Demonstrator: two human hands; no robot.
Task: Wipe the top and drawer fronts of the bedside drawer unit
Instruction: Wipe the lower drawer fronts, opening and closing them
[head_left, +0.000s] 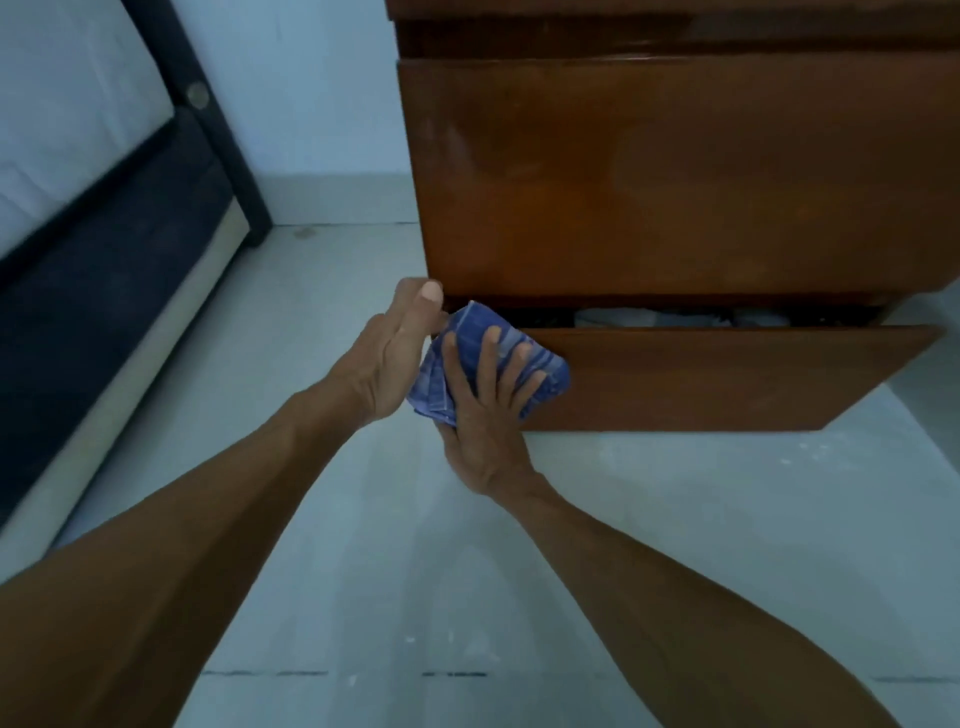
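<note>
**Bottom drawer front, left end, cloth applied**

Item one: brown glossy wooden bedside drawer unit (675, 171), stood on pale tiled floor (467, 571) against light blue wall (311, 104). Tall middle drawer front shut flush; lowest wooden drawer front (727, 374) pulled slightly out, dark gap above it, pale contents glimpsed inside but not identifiable. Top of unit out of frame.

Item two: folded blue striped cloth (470, 332), laid against left end of lowest drawer front, upper corner reaching into the gap.

Item three: right hand (493, 415), fingers spread flat over the cloth, pressed onto the wood; spread judged to keep the fold wide and even under pressure.

Item four: left hand (395, 353), fingers together and extended, thumb up, set at the left edge of the drawer front, touching the cloth's side; probably steadying the loose drawer so it would not slide under the wiping. Grip on the edge itself hidden, could not tell.

Also noted: dark bed frame with pale mattress (104, 218), well apart at left.

Stage judged: lowest front begun from its left end
</note>
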